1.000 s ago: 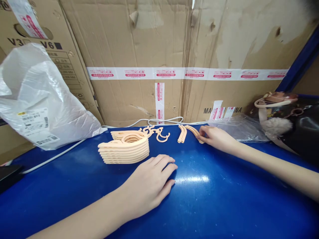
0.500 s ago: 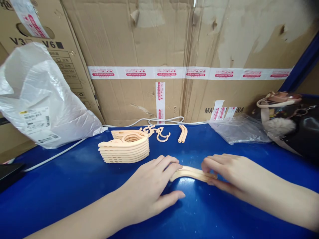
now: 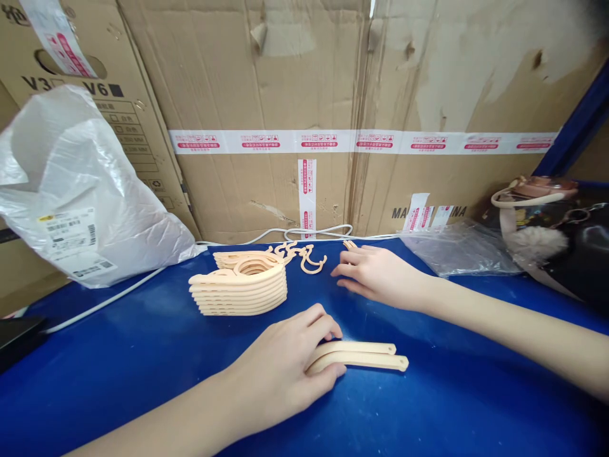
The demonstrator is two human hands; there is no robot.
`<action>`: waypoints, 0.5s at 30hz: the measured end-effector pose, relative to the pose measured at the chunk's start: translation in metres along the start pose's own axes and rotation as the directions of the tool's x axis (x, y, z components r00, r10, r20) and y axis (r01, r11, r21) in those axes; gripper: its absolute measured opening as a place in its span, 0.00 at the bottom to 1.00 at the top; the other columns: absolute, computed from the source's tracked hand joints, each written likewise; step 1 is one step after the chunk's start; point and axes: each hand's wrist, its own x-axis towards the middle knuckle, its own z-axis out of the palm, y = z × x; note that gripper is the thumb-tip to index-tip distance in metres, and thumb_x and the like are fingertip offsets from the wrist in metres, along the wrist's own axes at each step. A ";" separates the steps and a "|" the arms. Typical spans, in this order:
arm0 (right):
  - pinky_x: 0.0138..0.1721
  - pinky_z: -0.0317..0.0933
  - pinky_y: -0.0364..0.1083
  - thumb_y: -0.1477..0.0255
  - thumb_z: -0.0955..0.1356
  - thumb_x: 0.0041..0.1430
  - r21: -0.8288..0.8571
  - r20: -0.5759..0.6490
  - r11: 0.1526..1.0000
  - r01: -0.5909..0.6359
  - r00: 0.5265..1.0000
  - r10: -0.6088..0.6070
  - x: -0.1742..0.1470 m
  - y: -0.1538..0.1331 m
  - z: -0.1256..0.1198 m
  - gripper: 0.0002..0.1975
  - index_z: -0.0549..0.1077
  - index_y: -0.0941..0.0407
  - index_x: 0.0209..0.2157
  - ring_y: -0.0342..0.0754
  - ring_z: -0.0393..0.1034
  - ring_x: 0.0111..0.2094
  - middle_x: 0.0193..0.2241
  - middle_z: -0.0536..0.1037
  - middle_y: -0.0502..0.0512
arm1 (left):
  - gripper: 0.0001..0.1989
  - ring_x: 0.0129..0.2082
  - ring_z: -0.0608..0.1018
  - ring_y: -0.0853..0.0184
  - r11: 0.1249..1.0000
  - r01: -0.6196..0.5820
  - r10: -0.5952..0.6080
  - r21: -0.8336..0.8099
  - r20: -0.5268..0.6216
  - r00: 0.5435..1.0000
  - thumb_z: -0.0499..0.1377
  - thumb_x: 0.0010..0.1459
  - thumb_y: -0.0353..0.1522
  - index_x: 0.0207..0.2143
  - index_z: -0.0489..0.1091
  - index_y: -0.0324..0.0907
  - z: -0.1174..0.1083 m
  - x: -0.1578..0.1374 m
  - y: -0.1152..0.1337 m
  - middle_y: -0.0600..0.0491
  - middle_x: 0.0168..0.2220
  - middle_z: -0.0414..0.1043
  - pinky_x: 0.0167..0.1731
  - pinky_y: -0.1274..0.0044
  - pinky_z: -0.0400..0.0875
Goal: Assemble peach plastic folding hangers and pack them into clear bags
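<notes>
My left hand [image 3: 290, 365] is closed around one end of two cream curved hanger arms [image 3: 366, 355], which lie side by side low over the blue table. Their far ends, each with a small hole, point right. My right hand [image 3: 375, 273] is stretched forward over another pair of curved hanger arms [image 3: 349, 244]; only their tips show past it. Its fingers are slightly apart and bent over these pieces. Left of that hand are several loose cream hooks [image 3: 311, 260]. A neat stack of cream folding hanger pieces [image 3: 240, 292] sits farther left.
A white plastic mailing bag [image 3: 85, 197] leans at the left against cardboard boxes [image 3: 266, 76]. A white cable [image 3: 109, 298] runs along the back of the blue table [image 3: 451, 393]. On the right are a clear plastic bag [image 3: 461, 247] and a dark bag [image 3: 585, 247] with a pompom.
My right hand has left the hanger arms and moved away from me to the pair at the back. My left hand now grips the near two, which have shifted closer and lie apart at their ends.
</notes>
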 end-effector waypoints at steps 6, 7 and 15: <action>0.36 0.56 0.48 0.69 0.62 0.66 -0.057 -0.028 0.998 0.003 1.000 -0.005 0.038 0.003 0.028 0.13 0.75 0.57 0.44 0.50 0.68 0.34 0.37 0.73 0.59 | 0.05 0.32 0.69 0.70 0.990 0.045 -0.042 -0.131 0.024 0.999 0.59 0.58 0.31 0.39 0.67 0.44 -0.005 0.001 -0.001 0.57 0.38 0.66 0.31 0.78 0.62; 0.36 0.56 0.48 0.68 0.61 0.66 -0.049 -0.033 0.999 -0.001 0.999 -0.001 0.041 0.003 0.031 0.14 0.75 0.58 0.44 0.50 0.68 0.34 0.37 0.73 0.60 | 0.06 0.31 0.69 0.70 0.989 0.049 -0.045 -0.142 0.025 0.999 0.59 0.58 0.32 0.39 0.68 0.44 -0.005 0.001 -0.002 0.57 0.38 0.65 0.31 0.78 0.62; 0.33 0.57 0.43 0.75 0.65 0.62 0.174 -0.025 0.984 -0.035 0.999 0.039 0.049 0.005 0.035 0.07 0.76 0.58 0.35 0.46 0.70 0.35 0.35 0.75 0.55 | 0.05 0.29 0.67 0.71 0.978 0.047 -0.047 -0.205 0.001 0.999 0.60 0.58 0.33 0.38 0.69 0.45 0.001 0.002 -0.011 0.58 0.36 0.65 0.28 0.79 0.59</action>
